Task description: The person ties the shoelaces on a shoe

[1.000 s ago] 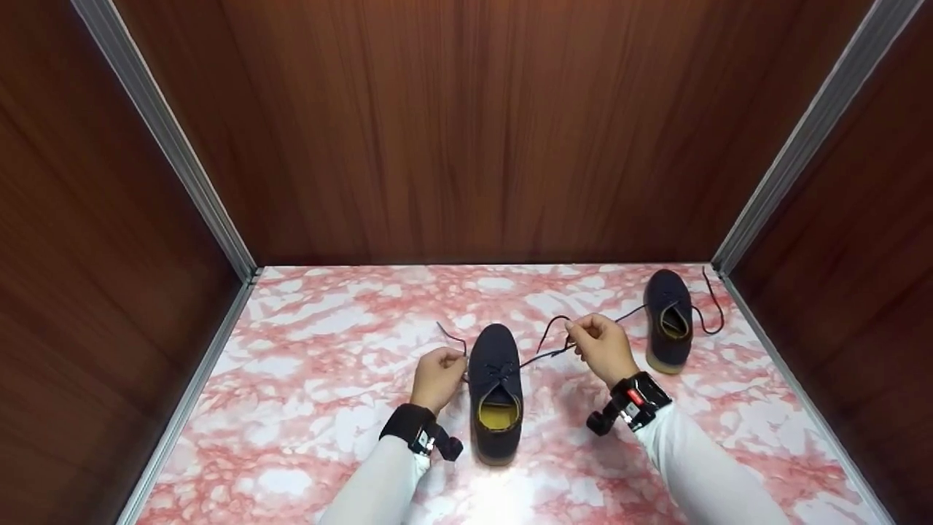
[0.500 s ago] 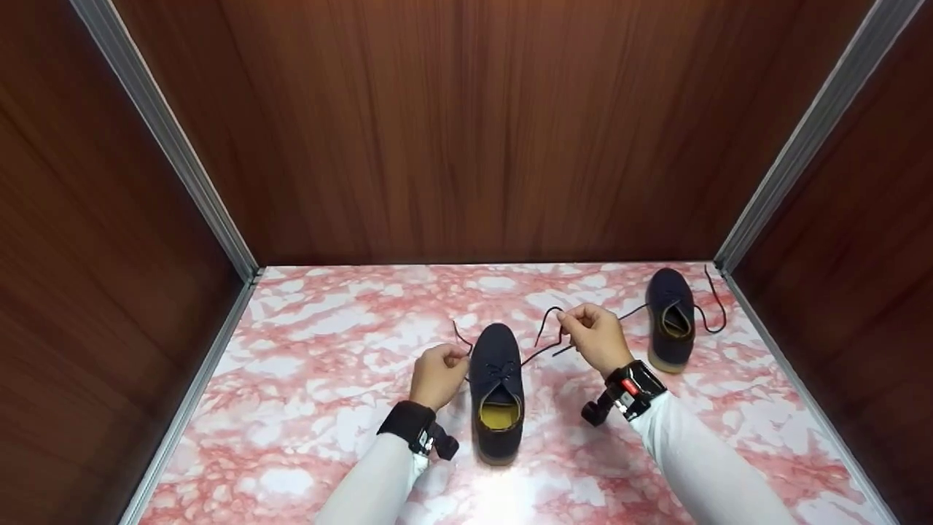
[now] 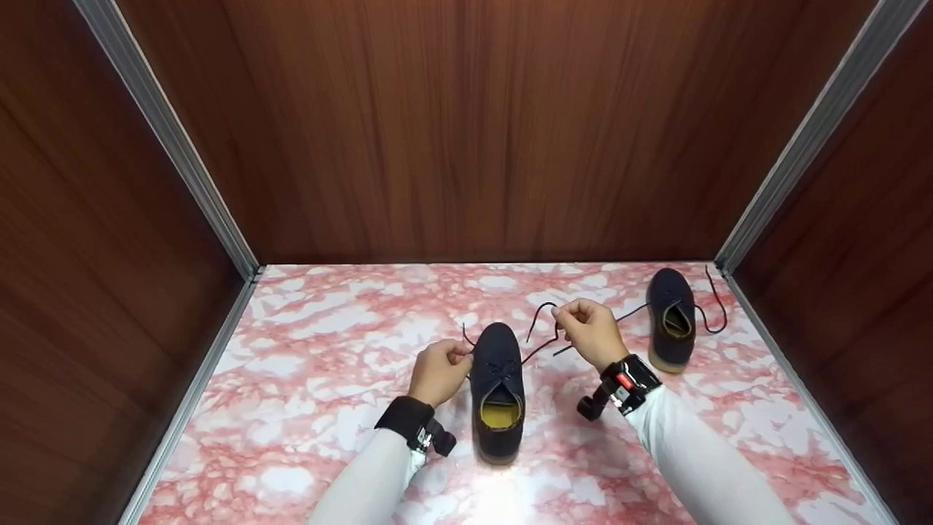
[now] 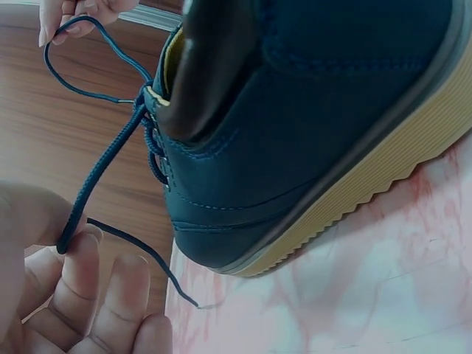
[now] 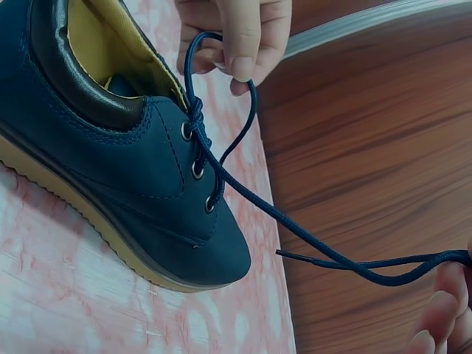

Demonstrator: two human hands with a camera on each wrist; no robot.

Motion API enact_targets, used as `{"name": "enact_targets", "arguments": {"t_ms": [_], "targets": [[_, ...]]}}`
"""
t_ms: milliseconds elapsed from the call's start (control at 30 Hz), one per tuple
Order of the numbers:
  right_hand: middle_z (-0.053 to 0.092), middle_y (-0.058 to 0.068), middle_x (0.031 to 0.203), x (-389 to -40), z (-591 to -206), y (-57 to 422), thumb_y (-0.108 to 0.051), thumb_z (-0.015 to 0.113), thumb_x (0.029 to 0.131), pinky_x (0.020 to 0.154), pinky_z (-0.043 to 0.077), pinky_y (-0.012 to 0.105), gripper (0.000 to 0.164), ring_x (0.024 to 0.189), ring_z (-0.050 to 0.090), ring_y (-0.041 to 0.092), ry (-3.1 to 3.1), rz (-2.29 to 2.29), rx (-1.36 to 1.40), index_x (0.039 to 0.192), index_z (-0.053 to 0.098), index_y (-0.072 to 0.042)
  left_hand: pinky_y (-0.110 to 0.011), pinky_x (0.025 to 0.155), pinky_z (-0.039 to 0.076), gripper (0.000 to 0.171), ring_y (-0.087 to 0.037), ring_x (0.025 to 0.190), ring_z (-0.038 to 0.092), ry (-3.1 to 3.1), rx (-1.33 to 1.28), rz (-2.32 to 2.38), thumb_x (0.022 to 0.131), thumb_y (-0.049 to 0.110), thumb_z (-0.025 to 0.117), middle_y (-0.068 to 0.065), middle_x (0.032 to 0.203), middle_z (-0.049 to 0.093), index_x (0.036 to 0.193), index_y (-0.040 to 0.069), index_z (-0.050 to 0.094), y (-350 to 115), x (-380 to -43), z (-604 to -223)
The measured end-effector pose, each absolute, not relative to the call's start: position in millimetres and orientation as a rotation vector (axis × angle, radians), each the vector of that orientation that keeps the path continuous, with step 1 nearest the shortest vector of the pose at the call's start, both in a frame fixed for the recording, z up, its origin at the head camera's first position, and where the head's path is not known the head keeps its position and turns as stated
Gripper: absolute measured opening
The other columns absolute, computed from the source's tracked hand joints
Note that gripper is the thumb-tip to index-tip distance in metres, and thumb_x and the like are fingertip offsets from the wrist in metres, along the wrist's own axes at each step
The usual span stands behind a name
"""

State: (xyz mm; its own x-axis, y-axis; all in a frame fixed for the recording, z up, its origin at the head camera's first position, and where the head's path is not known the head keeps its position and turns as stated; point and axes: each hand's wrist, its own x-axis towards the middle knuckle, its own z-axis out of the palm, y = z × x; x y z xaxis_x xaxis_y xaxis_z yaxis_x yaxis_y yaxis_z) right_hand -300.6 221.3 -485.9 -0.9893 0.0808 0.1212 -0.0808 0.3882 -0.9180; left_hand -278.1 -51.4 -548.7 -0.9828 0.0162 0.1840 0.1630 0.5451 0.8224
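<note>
A dark navy lace-up shoe (image 3: 496,341) with a yellow lining stands upright, toe pointing away. On its left side my left hand (image 3: 437,373) pinches one shoelace (image 4: 103,166) between thumb and fingers, close to the upper. To the right my right hand (image 3: 592,337) pinches the other lace (image 5: 280,217), whose loose end droops past the fingers. Both laces meet in a crossing or knot (image 5: 195,114) above the top eyelet; its exact form is unclear. In the right wrist view, only fingertips of my right hand show at the lower right edge.
A matching navy shoe (image 3: 669,321) stands at the back right, its laces spread to both sides. One of those laces reaches left behind my right hand. Brown wood-grain panels (image 3: 466,131) wall the red-and-white marbled table (image 3: 321,430) on three sides.
My right hand has shifted left and slightly away, nearer the shoe, still pinching its lace. The left hand has edged right and slightly away with its lace. Both shoes look unmoved.
</note>
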Motion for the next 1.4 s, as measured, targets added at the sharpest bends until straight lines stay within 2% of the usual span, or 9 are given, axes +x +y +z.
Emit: {"name": "enact_targets", "arguments": {"t_ms": [333, 633, 733, 867, 967, 1200, 1400], "targets": [[0.065, -0.008, 0.069, -305, -487, 215, -0.022, 0.072, 0.099, 0.055, 0.044, 0.019, 0.020, 0.060, 0.055, 0.007, -2.522, 1.608, 0.047, 0.090, 0.071, -0.004, -0.028, 0.073, 0.051, 0.008, -0.008, 0.069, 0.056, -2.657, -0.245, -1.342, 0.090, 0.015, 0.071, 0.010, 0.069, 0.057, 0.092, 0.012, 0.078, -51, -276, -542], [0.064, -0.005, 0.068, -318, -479, 190, -0.021, 0.073, 0.097, 0.057, 0.042, 0.020, 0.019, 0.061, 0.053, 0.006, -2.540, 1.506, 0.047, 0.086, 0.071, -0.006, -0.026, 0.068, 0.049, 0.011, -0.005, 0.065, 0.054, -2.686, -0.288, -1.297, 0.089, 0.016, 0.071, 0.010, 0.069, 0.060, 0.093, 0.012, 0.081, -49, -271, -542], [0.068, -0.004, 0.071, -322, -475, 175, -0.022, 0.074, 0.097, 0.059, 0.043, 0.020, 0.018, 0.063, 0.054, 0.004, -2.553, 1.467, 0.086, 0.088, 0.073, -0.006, -0.026, 0.069, 0.050, 0.011, -0.004, 0.065, 0.054, -2.690, -0.279, -1.299, 0.089, 0.017, 0.071, 0.010, 0.069, 0.060, 0.093, 0.013, 0.081, -48, -270, -543], [0.077, 0.008, 0.085, -323, -471, 159, -0.020, 0.073, 0.099, 0.064, 0.048, 0.020, 0.017, 0.068, 0.061, 0.007, -2.589, 1.476, 0.251, 0.097, 0.077, -0.004, -0.027, 0.069, 0.051, 0.012, -0.005, 0.067, 0.056, -2.690, -0.265, -1.311, 0.089, 0.018, 0.071, 0.010, 0.069, 0.062, 0.093, 0.012, 0.081, -45, -271, -546], [0.078, 0.012, 0.089, -320, -474, 157, -0.016, 0.072, 0.099, 0.065, 0.050, 0.020, 0.014, 0.068, 0.064, 0.010, -2.609, 1.479, 0.328, 0.100, 0.077, -0.003, -0.027, 0.068, 0.051, 0.012, -0.005, 0.067, 0.057, -2.695, -0.260, -1.313, 0.088, 0.019, 0.071, 0.010, 0.070, 0.064, 0.092, 0.013, 0.081, -44, -271, -547], [0.068, -0.001, 0.075, -309, -490, 168, -0.016, 0.073, 0.097, 0.061, 0.043, 0.020, 0.011, 0.063, 0.054, 0.006, -2.681, 1.400, 0.343, 0.093, 0.078, -0.007, -0.030, 0.070, 0.052, 0.011, -0.007, 0.069, 0.059, -2.696, -0.181, -1.360, 0.087, 0.019, 0.072, 0.006, 0.075, 0.070, 0.090, 0.014, 0.081, -49, -273, -547], [0.070, -0.002, 0.077, -295, -511, 167, -0.016, 0.075, 0.095, 0.064, 0.046, 0.019, 0.008, 0.066, 0.055, 0.002, -2.800, 1.283, 0.544, 0.090, 0.079, -0.011, -0.028, 0.069, 0.052, 0.012, -0.007, 0.068, 0.061, -2.704, -0.107, -1.432, 0.086, 0.021, 0.071, 0.006, 0.074, 0.072, 0.087, 0.015, 0.081, -57, -277, -548]]}}
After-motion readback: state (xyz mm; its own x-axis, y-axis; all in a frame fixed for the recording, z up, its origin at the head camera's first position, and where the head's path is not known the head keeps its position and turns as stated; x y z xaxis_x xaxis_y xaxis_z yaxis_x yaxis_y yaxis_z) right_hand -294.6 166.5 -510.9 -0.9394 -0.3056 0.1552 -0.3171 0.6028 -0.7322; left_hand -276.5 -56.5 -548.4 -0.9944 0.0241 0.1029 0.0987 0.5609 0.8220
